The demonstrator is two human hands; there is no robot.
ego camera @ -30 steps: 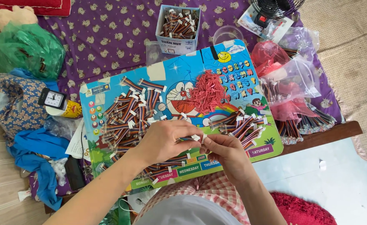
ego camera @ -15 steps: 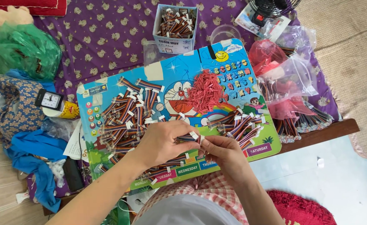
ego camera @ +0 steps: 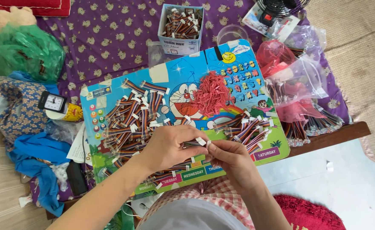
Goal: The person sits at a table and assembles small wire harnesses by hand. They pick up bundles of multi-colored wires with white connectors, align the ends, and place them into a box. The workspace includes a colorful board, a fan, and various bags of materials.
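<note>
Striped cable (ego camera: 194,143) between both pinching hands

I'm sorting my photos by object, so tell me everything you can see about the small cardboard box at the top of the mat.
The small cardboard box is open-topped, square, with blue and white printed sides. It stands upright on the purple patterned cloth, just beyond the colourful cartoon board. It is filled with short multicoloured wire bundles with white connectors. No hand touches it.
</note>
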